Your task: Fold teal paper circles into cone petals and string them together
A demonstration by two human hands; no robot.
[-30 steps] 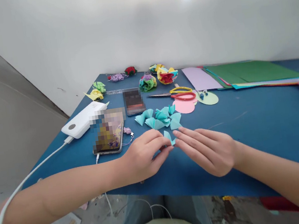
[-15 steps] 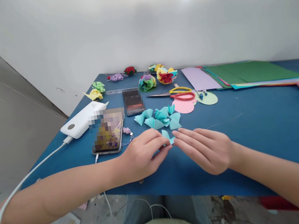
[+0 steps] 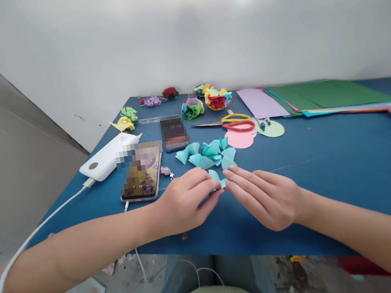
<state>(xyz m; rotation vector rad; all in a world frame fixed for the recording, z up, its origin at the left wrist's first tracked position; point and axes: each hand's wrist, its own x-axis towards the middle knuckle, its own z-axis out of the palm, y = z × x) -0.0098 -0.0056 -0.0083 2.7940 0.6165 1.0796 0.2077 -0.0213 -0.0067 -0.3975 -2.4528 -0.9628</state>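
Two hands meet at the centre of the frame over a blue table [image 3: 329,166]. The left hand [image 3: 185,203] and right hand [image 3: 266,195] pinch a small folded teal paper piece [image 3: 217,178] between their fingertips. Just above lie more teal paper folds [image 3: 207,153], a phone [image 3: 142,173], a white power bank [image 3: 107,157] and scissors [image 3: 230,123]. No writing is readable.

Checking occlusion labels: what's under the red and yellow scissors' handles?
The scissors have their handles resting partly on a pink paper circle, which lies on the blue table. The circle's covered edge is hidden.
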